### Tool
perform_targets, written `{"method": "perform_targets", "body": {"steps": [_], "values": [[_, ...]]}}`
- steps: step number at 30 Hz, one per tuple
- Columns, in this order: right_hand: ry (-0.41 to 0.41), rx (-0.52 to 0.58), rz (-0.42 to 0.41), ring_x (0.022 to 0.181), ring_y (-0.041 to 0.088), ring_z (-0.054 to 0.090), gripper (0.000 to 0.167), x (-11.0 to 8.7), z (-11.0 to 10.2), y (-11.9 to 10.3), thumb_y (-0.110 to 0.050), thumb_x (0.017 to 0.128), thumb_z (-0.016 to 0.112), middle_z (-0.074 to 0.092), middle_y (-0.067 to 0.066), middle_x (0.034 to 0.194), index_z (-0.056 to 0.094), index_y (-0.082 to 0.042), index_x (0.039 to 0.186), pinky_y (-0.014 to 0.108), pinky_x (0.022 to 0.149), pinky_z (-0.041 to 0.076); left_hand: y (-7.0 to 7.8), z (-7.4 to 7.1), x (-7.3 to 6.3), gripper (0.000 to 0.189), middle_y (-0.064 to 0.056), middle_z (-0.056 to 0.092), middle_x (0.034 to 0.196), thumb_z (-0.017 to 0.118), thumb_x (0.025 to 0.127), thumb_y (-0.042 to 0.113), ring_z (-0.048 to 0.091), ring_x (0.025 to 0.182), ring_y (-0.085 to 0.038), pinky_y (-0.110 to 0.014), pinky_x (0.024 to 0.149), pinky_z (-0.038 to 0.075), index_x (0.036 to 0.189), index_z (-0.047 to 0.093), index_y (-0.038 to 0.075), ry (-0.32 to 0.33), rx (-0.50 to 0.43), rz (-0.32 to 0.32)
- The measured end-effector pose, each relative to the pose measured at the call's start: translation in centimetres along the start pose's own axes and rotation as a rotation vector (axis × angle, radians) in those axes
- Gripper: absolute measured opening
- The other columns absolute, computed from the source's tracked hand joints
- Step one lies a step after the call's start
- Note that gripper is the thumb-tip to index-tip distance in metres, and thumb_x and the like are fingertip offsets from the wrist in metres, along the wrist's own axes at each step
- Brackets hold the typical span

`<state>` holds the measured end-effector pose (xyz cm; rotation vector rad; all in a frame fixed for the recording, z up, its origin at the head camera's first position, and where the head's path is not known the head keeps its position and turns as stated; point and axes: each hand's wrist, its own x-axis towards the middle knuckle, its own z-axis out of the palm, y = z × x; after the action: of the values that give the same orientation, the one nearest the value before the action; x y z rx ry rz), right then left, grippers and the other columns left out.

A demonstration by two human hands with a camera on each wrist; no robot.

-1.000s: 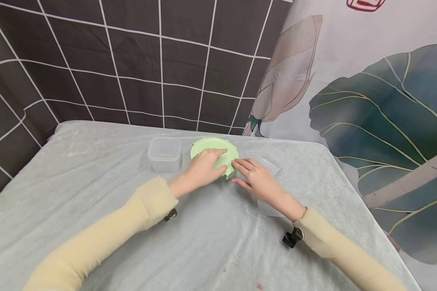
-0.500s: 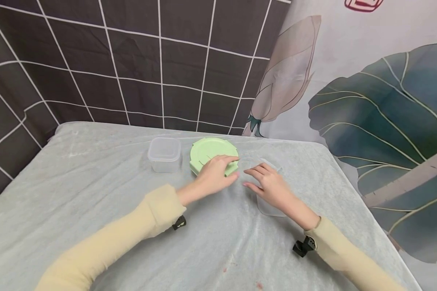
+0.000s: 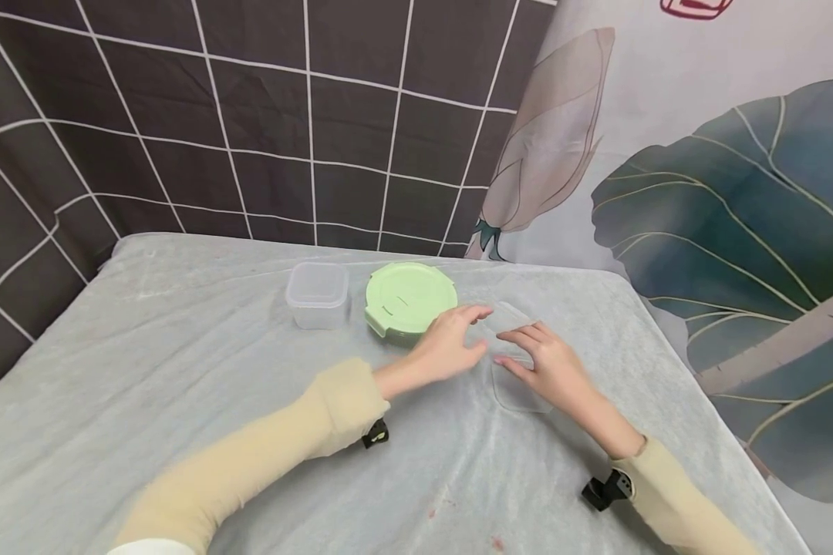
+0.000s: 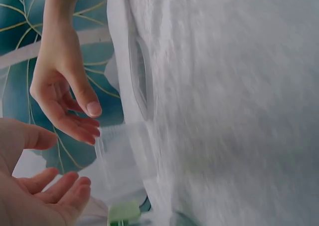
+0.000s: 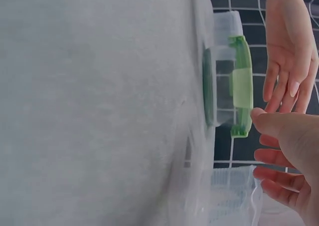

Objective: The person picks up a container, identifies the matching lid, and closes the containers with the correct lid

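My left hand (image 3: 453, 345) is just past the near right edge of a round clear container with a light green clip lid (image 3: 408, 297). Its fingers are spread and hold nothing. My right hand (image 3: 555, 368) faces it from the right, fingers loosely bent with nothing between them. A clear plastic container (image 4: 127, 153) stands by both sets of fingertips, and part of it is hidden by the hands in the head view. Nearer me, partly under the right hand, a flat clear lid (image 3: 522, 395) lies on the table.
A small square clear container with a frosted lid (image 3: 317, 295) stands left of the green-lidded one. Grey cloth (image 3: 416, 462) covers the table. Behind hang a dark gridded curtain (image 3: 250, 116) and a leaf-printed one (image 3: 736, 193).
Both hands have moved right, the left one coming off the green lid to beside the clear container. The right hand has drawn back from the green lid. The containers stay in place.
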<state>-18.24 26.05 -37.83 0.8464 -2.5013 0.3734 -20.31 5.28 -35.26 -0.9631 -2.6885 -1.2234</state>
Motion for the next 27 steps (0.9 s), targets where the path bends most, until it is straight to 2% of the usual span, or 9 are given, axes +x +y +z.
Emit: {"method": "perform_targets", "body": {"steps": [4, 9, 13, 16, 21, 27], "values": [[0.008, 0.016, 0.025, 0.091, 0.024, 0.063, 0.037, -0.8, -0.1, 0.5, -0.018, 0.071, 0.083, 0.071, 0.007, 0.098, 0.071, -0.007, 0.104, 0.042, 0.079, 0.054, 0.6, 1.0, 0.6, 0.055, -0.01, 0.056, 0.137, 0.062, 0.087, 0.017, 0.053, 0.126, -0.024, -0.035, 0.107, 0.044, 0.139, 0.048, 0.005, 0.001, -0.003, -0.041], [-0.002, 0.047, 0.062, 0.093, 0.026, 0.063, 0.039, -1.6, -0.3, 1.1, -0.016, 0.069, 0.085, 0.071, 0.009, 0.1, 0.071, -0.006, 0.104, 0.043, 0.079, 0.054, 1.0, 2.4, 1.1, 0.066, -0.012, 0.048, 0.144, 0.066, 0.085, 0.021, 0.043, 0.135, -0.027, -0.037, 0.113, 0.037, 0.144, 0.041, 0.006, -0.009, -0.025, -0.153], [-0.036, 0.081, 0.102, 0.097, 0.03, 0.064, 0.04, -2.0, -0.7, 1.6, -0.016, 0.069, 0.085, 0.071, 0.011, 0.102, 0.071, -0.005, 0.104, 0.047, 0.082, 0.054, 0.9, 3.6, 1.6, 0.074, -0.015, 0.042, 0.147, 0.069, 0.084, 0.023, 0.039, 0.137, -0.031, -0.041, 0.116, 0.032, 0.147, 0.034, 0.005, -0.02, -0.046, -0.218], [-0.077, 0.111, 0.129, 0.095, 0.03, 0.065, 0.04, -2.2, -1.0, 2.2, -0.015, 0.07, 0.085, 0.071, 0.011, 0.103, 0.071, -0.004, 0.106, 0.045, 0.077, 0.055, 0.9, 4.4, 2.1, 0.079, -0.017, 0.039, 0.148, 0.071, 0.083, 0.023, 0.036, 0.138, -0.032, -0.042, 0.117, 0.031, 0.148, 0.03, 0.004, -0.013, -0.077, -0.248], [-0.152, 0.161, 0.174, 0.088, 0.025, 0.066, 0.042, -2.6, -1.2, 3.1, -0.016, 0.071, 0.084, 0.071, 0.01, 0.104, 0.07, -0.003, 0.108, 0.035, 0.067, 0.055, 1.0, 5.3, 3.2, 0.087, -0.018, 0.034, 0.15, 0.073, 0.081, 0.023, 0.033, 0.14, -0.033, -0.042, 0.117, 0.031, 0.149, 0.024, 0.002, 0.03, -0.135, -0.321], [-0.223, 0.208, 0.25, 0.089, 0.024, 0.065, 0.045, -2.7, -1.2, 4.0, -0.019, 0.073, 0.083, 0.07, 0.012, 0.108, 0.069, -0.003, 0.113, 0.032, 0.067, 0.057, 1.1, 6.5, 4.8, 0.096, -0.02, 0.033, 0.148, 0.078, 0.078, 0.024, 0.034, 0.138, -0.033, -0.042, 0.114, 0.034, 0.15, 0.019, 0.002, 0.105, -0.171, -0.414]]}}
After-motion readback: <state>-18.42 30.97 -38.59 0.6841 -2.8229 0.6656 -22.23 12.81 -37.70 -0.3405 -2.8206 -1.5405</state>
